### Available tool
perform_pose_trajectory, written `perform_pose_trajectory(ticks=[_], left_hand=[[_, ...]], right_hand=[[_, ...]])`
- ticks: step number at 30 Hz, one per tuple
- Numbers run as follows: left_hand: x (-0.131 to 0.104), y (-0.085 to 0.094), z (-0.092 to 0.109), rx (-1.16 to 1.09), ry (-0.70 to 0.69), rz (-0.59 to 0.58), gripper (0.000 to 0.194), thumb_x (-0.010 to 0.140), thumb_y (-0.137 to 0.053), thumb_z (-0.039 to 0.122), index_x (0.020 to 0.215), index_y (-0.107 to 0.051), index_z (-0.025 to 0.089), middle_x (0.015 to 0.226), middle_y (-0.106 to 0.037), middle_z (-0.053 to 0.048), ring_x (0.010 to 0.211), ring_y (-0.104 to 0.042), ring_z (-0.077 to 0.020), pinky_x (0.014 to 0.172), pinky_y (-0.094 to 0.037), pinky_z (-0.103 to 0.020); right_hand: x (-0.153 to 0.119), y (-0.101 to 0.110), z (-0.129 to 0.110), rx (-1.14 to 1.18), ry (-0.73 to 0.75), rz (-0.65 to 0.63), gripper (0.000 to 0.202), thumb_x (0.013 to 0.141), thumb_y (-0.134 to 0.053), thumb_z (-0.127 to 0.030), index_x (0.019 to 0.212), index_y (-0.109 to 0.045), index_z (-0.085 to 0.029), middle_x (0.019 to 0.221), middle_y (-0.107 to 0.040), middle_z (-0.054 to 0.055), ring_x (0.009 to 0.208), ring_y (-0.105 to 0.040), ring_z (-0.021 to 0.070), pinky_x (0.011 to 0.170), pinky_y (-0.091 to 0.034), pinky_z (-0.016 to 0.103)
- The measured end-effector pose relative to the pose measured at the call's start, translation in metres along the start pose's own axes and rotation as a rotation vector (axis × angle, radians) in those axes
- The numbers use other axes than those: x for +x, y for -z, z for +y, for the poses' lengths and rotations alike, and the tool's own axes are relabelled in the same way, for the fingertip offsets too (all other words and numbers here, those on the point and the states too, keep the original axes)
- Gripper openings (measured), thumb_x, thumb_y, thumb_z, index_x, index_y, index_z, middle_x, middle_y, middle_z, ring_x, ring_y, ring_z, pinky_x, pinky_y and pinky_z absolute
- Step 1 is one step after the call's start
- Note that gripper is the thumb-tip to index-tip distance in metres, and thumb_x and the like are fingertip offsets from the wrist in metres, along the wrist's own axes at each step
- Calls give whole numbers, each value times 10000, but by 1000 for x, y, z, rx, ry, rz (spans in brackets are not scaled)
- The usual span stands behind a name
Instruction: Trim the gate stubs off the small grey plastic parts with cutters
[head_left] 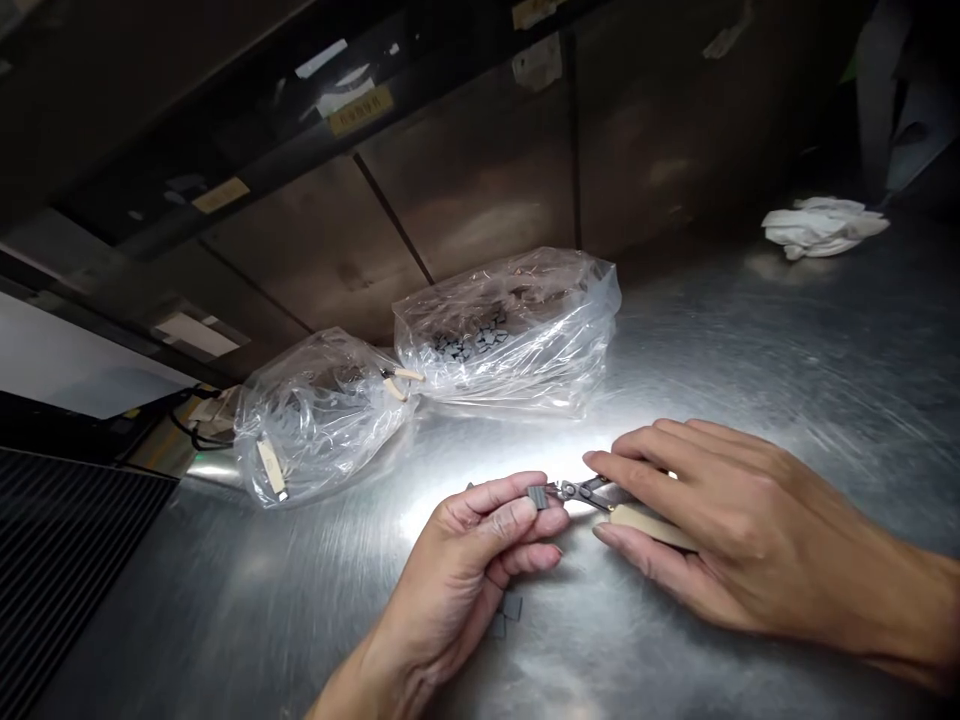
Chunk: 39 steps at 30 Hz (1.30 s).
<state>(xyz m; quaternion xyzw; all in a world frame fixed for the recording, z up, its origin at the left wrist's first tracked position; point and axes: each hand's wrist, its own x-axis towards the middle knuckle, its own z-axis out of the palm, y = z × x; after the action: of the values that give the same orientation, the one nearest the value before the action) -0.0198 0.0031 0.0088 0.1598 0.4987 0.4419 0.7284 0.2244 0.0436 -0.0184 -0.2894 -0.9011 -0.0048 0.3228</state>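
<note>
One small, flat grey piece (538, 496) at the tip of metal nippers with cream grips (581, 492); left hand (457, 570) and right hand (720, 520) near but apart.
Piece position: pinched between left thumb and fingers, above the brushed-metal tabletop (600, 660). Nipper long axis: from the right-hand grasp around the grips, slanting leftward and slightly away to the piece. Nearer to the tips: left hand. Contact of tips with piece: cannot be determined.

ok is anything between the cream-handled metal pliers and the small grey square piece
Nothing visible: the pliers in the right hand have their tips right beside the grey piece pinched in the left hand; contact unclear.
</note>
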Motion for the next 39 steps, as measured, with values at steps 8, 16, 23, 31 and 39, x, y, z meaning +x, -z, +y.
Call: perform_pose_trajectory(ticks=[8, 16, 23, 31, 39], left_hand=[[-3, -7, 0, 62, -23, 52, 466, 598, -1116, 274, 988, -908, 124, 879, -862, -123, 791, -824, -156, 711, -675, -172], [-3, -7, -1, 128, -45, 67, 502, 565, -1125, 350, 983, -916, 164, 886, -869, -131, 749, -818, -139, 732, -667, -163], [-2, -3, -2, 175, -46, 65, 504, 588, -1114, 392, 1012, -920, 200, 904, -872, -134, 737, -824, -135, 751, -655, -150], [-4, 2, -3, 216, -67, 35, 454, 647, -1090, 417, 1020, -922, 218, 922, -875, -126, 808, -846, -157, 780, -654, -153], [-3, 7, -4, 251, -78, 12, 399, 742, -1048, 412, 1075, -916, 235, 951, -879, -121, 822, -847, -150, 807, -647, -157]], right_hand=[[1, 0, 1, -35, 52, 1, 270, 1129, -571, -308, 1252, -713, -112, 1046, -718, 100, 835, -682, 236, 707, -449, 394], [0, 3, 1, -39, 66, -15, 190, 1131, -567, -288, 1200, -679, -151, 985, -676, 52, 801, -634, 210, 724, -432, 378], [0, 3, 0, -92, 101, -14, 163, 1135, -547, -265, 1175, -659, -154, 956, -666, 46, 791, -616, 217, 716, -416, 384], [-3, 2, 0, -42, 79, -54, 176, 1138, -543, -279, 1195, -656, -157, 980, -665, 51, 775, -631, 201, 698, -453, 365], [0, 6, -2, -44, 83, -69, 191, 1151, -507, -268, 1158, -663, -158, 942, -654, 36, 740, -622, 184, 673, -456, 354]])
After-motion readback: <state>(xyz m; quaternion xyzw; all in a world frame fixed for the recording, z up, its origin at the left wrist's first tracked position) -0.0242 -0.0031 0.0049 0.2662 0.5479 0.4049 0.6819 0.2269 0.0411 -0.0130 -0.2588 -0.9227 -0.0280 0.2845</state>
